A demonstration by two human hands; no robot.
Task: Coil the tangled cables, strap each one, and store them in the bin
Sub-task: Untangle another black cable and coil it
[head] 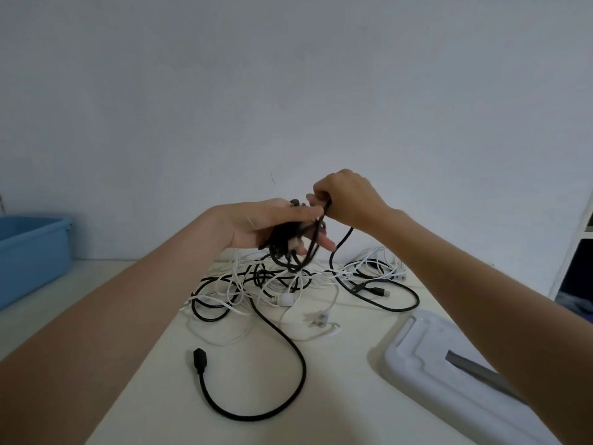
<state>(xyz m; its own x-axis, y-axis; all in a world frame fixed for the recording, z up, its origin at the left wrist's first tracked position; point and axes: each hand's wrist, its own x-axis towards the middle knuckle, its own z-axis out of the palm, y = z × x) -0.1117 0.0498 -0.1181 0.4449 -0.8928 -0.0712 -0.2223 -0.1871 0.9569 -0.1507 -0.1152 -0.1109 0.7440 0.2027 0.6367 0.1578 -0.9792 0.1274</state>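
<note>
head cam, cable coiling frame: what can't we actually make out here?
- Blue bin: cut off by the left edge; inside hidden by its wall.
- Black coil: partly hidden by the left hand; loop count unclear.
- Right hand: fingers curl away, pinch point hidden.
- Tangled pile: cable count untellable; no strap seen.
- White base: cut off by the right forearm.

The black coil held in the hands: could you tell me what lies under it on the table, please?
Under the black coil, held by the left hand and right hand, lies a tangle of black and white cables on the table. The coil hides part of it.
</note>
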